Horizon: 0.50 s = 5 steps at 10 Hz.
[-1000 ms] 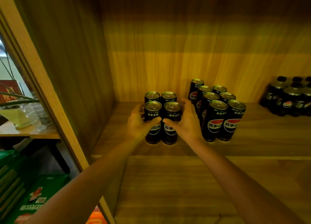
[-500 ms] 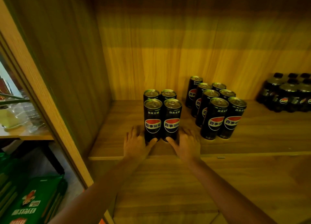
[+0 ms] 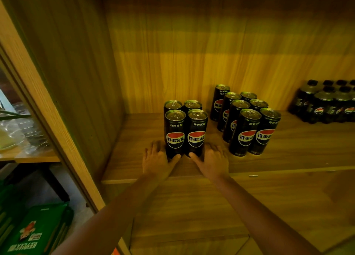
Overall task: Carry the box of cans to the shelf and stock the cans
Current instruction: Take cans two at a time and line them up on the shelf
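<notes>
Four black Pepsi cans (image 3: 185, 128) stand upright in a tight two-by-two block on the wooden shelf (image 3: 299, 155), toward its left end and close to the front edge. The left hand (image 3: 157, 158) and right hand (image 3: 213, 159) lie low at the foot of the block, one on each flank, fingers spread and relaxed, holding nothing; each thumb tip reaches the base of a front can, though firm contact is hard to judge.

The risk, as I read it, is a tip-over: the cans are tall and slim, so a nudge given only at the base, or a hand catching one while pulling away, could rock a front can toward the shelf's front edge and off it. A sideways shove could also knock the block into the second cluster of cans (image 3: 247, 120) just to the right.

Free room lies behind the block toward the back wall and on its left toward the side panel (image 3: 76, 82). Shrink-wrapped bottles (image 3: 326, 105) fill the far right. No box is in sight.
</notes>
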Each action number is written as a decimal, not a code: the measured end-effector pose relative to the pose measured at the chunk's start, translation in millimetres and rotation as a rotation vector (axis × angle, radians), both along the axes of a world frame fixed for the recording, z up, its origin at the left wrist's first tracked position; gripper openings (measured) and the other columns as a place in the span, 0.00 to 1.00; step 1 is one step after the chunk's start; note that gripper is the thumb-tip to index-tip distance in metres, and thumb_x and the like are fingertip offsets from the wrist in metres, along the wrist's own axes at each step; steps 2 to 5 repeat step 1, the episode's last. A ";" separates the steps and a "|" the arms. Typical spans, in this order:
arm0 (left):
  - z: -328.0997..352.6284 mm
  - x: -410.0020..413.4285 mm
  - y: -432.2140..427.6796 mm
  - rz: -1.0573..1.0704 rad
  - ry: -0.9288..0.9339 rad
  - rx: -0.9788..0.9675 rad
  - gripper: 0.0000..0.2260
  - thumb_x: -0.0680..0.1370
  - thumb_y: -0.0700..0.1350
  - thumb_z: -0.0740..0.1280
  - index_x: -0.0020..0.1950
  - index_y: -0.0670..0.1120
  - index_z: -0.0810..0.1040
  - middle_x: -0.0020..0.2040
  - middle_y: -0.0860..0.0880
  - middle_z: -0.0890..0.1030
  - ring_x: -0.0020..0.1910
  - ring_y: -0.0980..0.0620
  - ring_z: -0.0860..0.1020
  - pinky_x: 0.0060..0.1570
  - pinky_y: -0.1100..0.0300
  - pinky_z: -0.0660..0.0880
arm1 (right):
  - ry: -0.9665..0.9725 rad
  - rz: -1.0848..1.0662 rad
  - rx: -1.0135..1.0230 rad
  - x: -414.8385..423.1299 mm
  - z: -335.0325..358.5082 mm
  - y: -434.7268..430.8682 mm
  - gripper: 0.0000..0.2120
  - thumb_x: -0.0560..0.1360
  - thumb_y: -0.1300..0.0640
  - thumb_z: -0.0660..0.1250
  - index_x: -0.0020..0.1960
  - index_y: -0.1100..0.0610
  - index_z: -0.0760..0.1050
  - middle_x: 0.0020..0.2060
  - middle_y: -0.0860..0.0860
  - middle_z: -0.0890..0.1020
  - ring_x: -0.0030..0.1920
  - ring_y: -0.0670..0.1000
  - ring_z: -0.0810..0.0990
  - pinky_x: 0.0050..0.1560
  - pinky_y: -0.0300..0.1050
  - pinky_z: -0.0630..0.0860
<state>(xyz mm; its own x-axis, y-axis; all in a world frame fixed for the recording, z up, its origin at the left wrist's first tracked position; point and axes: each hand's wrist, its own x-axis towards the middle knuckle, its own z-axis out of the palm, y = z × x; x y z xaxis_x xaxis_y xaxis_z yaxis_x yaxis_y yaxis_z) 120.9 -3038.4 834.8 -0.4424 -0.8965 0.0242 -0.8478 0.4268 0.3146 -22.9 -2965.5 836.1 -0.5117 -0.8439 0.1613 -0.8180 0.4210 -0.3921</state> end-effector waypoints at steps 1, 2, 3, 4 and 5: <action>9.7 4.2 -0.1 0.010 -0.007 -0.021 0.36 0.74 0.66 0.54 0.75 0.45 0.53 0.77 0.42 0.51 0.76 0.43 0.48 0.74 0.45 0.46 | 0.010 -0.016 0.012 -4.6 6.4 2.0 0.36 0.70 0.34 0.59 0.66 0.59 0.65 0.67 0.58 0.72 0.69 0.58 0.66 0.67 0.55 0.66; 9.7 4.2 -0.1 0.010 -0.007 -0.021 0.36 0.74 0.66 0.54 0.75 0.45 0.53 0.77 0.42 0.51 0.76 0.43 0.48 0.74 0.45 0.46 | 0.010 -0.016 0.012 -4.6 6.4 2.0 0.36 0.70 0.34 0.59 0.66 0.59 0.65 0.67 0.58 0.72 0.69 0.58 0.66 0.67 0.55 0.66; 9.7 4.2 -0.1 0.010 -0.007 -0.021 0.36 0.74 0.66 0.54 0.75 0.45 0.53 0.77 0.42 0.51 0.76 0.43 0.48 0.74 0.45 0.46 | 0.010 -0.016 0.012 -4.6 6.4 2.0 0.36 0.70 0.34 0.59 0.66 0.59 0.65 0.67 0.58 0.72 0.69 0.58 0.66 0.67 0.55 0.66; 9.7 4.2 -0.1 0.010 -0.007 -0.021 0.36 0.74 0.66 0.54 0.75 0.45 0.53 0.77 0.42 0.51 0.76 0.43 0.48 0.74 0.45 0.46 | 0.010 -0.016 0.012 -4.6 6.4 2.0 0.36 0.70 0.34 0.59 0.66 0.59 0.65 0.67 0.58 0.72 0.69 0.58 0.66 0.67 0.55 0.66; 9.7 4.2 -0.1 0.010 -0.007 -0.021 0.36 0.74 0.66 0.54 0.75 0.45 0.53 0.77 0.42 0.51 0.76 0.43 0.48 0.74 0.45 0.46 | 0.010 -0.016 0.012 -4.6 6.4 2.0 0.36 0.70 0.34 0.59 0.66 0.59 0.65 0.67 0.58 0.72 0.69 0.58 0.66 0.67 0.55 0.66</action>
